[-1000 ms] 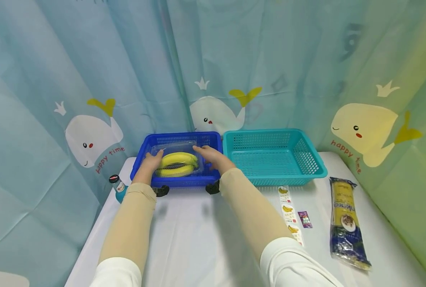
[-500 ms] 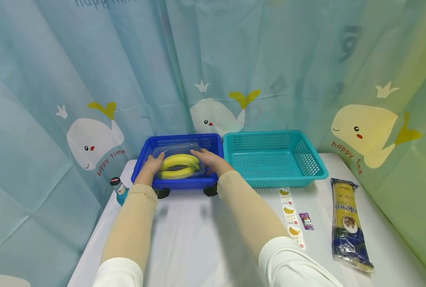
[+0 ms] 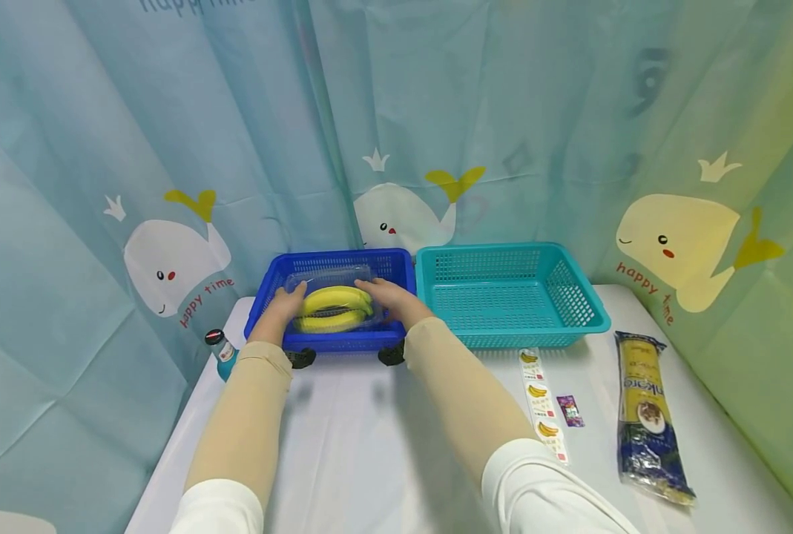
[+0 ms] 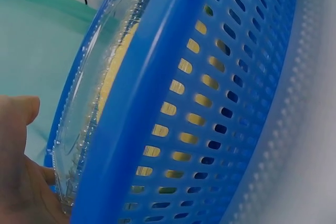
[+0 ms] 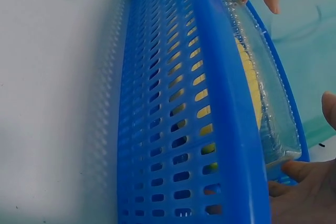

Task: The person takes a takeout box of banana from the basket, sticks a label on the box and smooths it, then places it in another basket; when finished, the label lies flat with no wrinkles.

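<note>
A clear plastic box (image 3: 326, 279) of yellow bananas (image 3: 336, 298) sits in the dark blue basket (image 3: 332, 343) at the back left. My left hand (image 3: 284, 307) is at the box's left end and my right hand (image 3: 397, 298) at its right end. In the left wrist view, the thumb of the left hand (image 4: 18, 166) stands up away from the box while fingers reach the box's end. The right wrist view has the right hand (image 5: 310, 184) with its thumb raised too, fingers extended at the box's corner. The basket's wall hides the fingers' lower parts.
A turquoise basket (image 3: 512, 335) stands against the blue one on the right. In front lie a strip of banana stickers (image 3: 541, 400), a small purple packet (image 3: 570, 411) and a long yellow-and-blue pasta bag (image 3: 651, 419). A teal bottle (image 3: 224, 356) stands at left.
My right hand has shifted slightly left, closer to the bananas. The left hand and the box hold nearly the same place. The head view has tilted a little.
</note>
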The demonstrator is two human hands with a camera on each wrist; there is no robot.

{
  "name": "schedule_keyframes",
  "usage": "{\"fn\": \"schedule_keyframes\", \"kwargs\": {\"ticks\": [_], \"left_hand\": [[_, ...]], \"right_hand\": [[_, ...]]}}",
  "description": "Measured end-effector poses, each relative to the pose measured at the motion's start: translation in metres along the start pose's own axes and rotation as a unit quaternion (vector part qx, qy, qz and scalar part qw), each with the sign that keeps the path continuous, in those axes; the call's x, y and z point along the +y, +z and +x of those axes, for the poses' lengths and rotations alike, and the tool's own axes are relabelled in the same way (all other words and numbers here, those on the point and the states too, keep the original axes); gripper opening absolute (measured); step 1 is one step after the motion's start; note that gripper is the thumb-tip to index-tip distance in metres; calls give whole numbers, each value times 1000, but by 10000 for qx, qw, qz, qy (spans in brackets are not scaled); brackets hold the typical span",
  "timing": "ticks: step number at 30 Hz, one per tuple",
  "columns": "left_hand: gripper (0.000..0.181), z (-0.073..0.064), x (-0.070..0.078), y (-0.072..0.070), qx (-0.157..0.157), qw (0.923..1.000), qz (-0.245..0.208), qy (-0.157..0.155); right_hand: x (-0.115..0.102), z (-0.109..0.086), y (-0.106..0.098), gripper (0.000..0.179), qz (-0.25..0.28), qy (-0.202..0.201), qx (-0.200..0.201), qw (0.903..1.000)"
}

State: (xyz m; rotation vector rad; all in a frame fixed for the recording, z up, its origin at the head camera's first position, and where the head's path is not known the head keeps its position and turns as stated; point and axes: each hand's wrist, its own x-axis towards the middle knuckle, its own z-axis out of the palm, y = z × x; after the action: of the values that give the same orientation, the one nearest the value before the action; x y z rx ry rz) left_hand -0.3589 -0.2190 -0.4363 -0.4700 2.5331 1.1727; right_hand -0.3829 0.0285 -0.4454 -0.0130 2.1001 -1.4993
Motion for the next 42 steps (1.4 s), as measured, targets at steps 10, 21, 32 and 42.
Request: {"fn": "schedule_keyframes", "kwargs": {"ticks": [10,21,32,42], "left_hand": [[88,-5,15,-5,-14,9995,138,267],[95,-28,39,-17,106,9985,0,546],[94,-52,49,-22,29,9954,-99,949],[93,-71,44,-17,-42,9931,-32,1173]], "right_hand": [[-8,-7,-13,88,-17,-230,166,9996],[-26,-35,-30,81,-353,-540,606,9961],[-25,-64,-39,83,-447,-729,611,9945],[-11,-83,-48,75,-494,-1063,822,9897]]}}
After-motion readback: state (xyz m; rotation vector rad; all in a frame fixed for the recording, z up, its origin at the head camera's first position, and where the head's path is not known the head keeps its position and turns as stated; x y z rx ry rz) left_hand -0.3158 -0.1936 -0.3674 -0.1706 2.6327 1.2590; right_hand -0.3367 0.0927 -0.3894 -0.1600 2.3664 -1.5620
